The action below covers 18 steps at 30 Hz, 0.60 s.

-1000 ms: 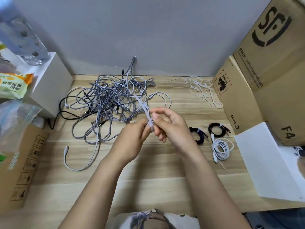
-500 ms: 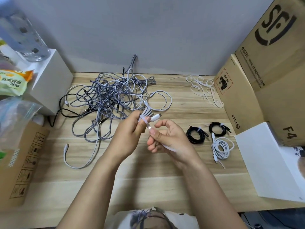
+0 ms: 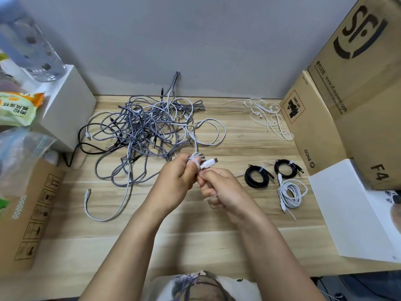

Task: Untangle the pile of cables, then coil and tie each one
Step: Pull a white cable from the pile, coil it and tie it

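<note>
My left hand (image 3: 178,179) grips a folded white cable (image 3: 207,164) with a white tie (image 3: 193,162) looped round it, its plug poking out toward 3 o'clock. My right hand (image 3: 219,190) is curled just beside it, fingertips apparently pinching the tie's tail, though that part is hard to see. The tangled pile of cables (image 3: 149,129) lies on the surface (image 3: 195,231) at 11 o'clock from my hands. At 3 o'clock sit two black coils (image 3: 257,177) and a white coil (image 3: 290,193), already tied. Spare ties (image 3: 268,115) lie at 1 o'clock.
</note>
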{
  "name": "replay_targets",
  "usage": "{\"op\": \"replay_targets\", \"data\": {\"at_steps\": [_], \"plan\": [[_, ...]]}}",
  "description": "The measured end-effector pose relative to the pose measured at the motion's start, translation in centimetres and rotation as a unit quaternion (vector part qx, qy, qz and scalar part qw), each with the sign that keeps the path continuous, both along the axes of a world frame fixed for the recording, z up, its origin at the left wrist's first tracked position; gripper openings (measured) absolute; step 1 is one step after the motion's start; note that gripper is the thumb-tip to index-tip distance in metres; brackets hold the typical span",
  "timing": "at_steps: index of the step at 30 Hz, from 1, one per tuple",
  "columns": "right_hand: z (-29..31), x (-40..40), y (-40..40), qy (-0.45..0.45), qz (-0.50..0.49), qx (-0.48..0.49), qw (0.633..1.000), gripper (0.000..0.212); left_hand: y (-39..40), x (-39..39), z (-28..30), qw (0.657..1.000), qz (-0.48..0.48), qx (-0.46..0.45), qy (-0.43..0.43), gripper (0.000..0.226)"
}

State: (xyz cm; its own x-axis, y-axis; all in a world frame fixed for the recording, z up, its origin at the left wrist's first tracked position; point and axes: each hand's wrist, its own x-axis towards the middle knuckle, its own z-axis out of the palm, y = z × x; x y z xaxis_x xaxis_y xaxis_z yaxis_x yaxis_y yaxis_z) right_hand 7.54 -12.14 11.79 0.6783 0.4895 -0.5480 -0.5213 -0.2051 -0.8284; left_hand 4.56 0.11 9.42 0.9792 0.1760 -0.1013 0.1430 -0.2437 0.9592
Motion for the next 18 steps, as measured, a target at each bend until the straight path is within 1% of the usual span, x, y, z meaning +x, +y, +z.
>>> {"op": "replay_targets", "data": {"at_steps": [5,8,9,11,14,16,18], "plan": [[0.8,-0.3,-0.1,-0.051,0.001,0.060,0.997,0.035,-0.5,0.3,0.7,0.998,0.027,-0.061,-0.004,0.033],[0.8,-0.2,-0.4,-0.051,0.020,0.113,0.992,0.034,-0.6,0.2,1.0,0.996,0.052,-0.077,-0.010,0.035],[0.6,0.0,-0.6,-0.056,0.033,0.119,0.991,0.033,-0.4,0.2,1.0,0.996,0.057,-0.060,-0.020,0.036],[0.2,0.3,-0.9,-0.068,0.053,0.107,0.990,0.029,0.0,0.1,0.7,0.998,0.053,0.006,-0.045,0.032],[-0.3,0.5,-1.0,-0.077,0.045,0.052,0.995,0.033,-0.1,-0.3,0.4,0.993,0.035,0.098,-0.056,0.024],[-0.4,0.2,-0.7,-0.088,0.034,0.016,0.995,0.037,-0.5,-0.4,0.4,0.991,0.033,0.118,-0.054,0.025],[-0.4,-0.2,-0.3,-0.063,0.017,-0.001,0.998,0.035,-0.6,-0.3,0.4,0.992,0.036,0.113,-0.046,0.031]]}}
